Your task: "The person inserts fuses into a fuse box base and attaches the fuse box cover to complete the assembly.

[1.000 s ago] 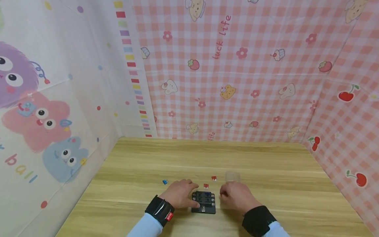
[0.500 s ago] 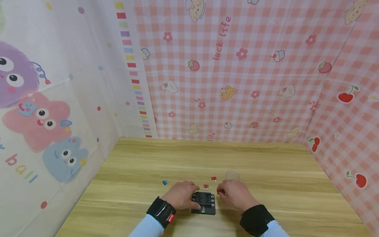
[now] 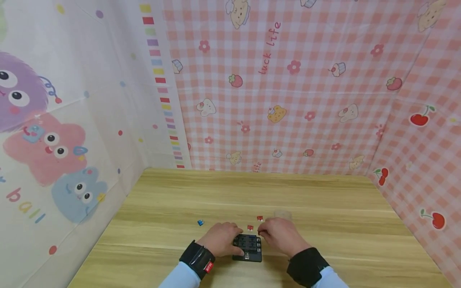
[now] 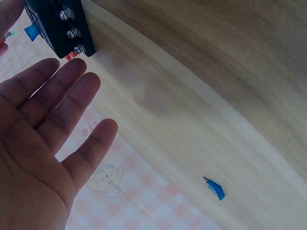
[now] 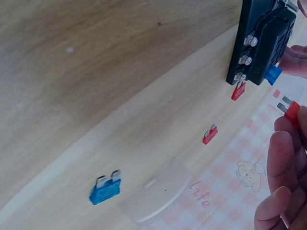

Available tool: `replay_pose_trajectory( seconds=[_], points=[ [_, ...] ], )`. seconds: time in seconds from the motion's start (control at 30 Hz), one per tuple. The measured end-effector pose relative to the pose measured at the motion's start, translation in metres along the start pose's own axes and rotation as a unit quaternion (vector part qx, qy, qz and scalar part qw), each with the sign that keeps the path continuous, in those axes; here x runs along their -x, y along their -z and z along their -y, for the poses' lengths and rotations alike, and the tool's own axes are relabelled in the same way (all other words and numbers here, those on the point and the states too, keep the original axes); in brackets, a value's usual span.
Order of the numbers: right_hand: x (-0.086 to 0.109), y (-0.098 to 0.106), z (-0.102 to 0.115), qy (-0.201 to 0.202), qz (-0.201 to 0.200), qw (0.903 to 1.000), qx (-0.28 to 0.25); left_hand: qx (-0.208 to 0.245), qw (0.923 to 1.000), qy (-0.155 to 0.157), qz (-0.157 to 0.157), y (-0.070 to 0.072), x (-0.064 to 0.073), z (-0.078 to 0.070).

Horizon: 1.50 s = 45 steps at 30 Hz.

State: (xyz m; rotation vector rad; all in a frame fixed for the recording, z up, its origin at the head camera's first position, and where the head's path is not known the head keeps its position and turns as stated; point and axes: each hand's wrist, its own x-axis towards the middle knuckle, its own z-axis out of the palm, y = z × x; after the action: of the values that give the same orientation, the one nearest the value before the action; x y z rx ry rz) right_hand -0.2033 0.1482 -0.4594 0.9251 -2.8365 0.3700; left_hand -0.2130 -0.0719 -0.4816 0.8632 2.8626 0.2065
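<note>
A black fuse block (image 3: 247, 256) with screw terminals lies on the table, a blue blade fuse (image 5: 273, 75) seated at its far end. My left hand (image 3: 221, 240) steadies the block, thumb on its near left part and index finger by its far left edge; the other fingers stretch out straight (image 4: 48, 120). Between thumb and fingertips my right hand (image 3: 282, 236) pinches a red blade fuse (image 5: 290, 113), metal prongs toward the block, just off its far right corner. Two more red blade fuses (image 3: 250, 228) (image 5: 209, 134) lie loose beyond the block.
A loose blue blade fuse (image 3: 200, 222) lies left of my left hand. Another blue fuse (image 5: 105, 190) lies by a clear plastic cover (image 5: 156, 196); in the head view my right hand hides that fuse and part of the cover. Patterned cloth (image 3: 288, 100) walls the table's back and sides.
My right hand has moved left with the red blade fuse, from beside the fuse block to its far right corner. The left hand stays on the block.
</note>
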Motion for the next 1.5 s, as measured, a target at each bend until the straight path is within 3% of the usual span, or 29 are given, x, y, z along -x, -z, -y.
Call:
replay_pose_trajectory(
  seconds=[0.8, 1.5],
  points=[
    [-0.009, -0.003, 0.008, 0.005, 0.008, 0.9998, -0.017, -0.029, 0.9988, -0.034, -0.021, -0.004, -0.001, 0.001],
    [-0.011, -0.007, 0.011, 0.002, 0.021, 0.9995, -0.023, -0.030, 0.9993, -0.020, -0.010, -0.001, -0.001, -0.004]
  ],
)
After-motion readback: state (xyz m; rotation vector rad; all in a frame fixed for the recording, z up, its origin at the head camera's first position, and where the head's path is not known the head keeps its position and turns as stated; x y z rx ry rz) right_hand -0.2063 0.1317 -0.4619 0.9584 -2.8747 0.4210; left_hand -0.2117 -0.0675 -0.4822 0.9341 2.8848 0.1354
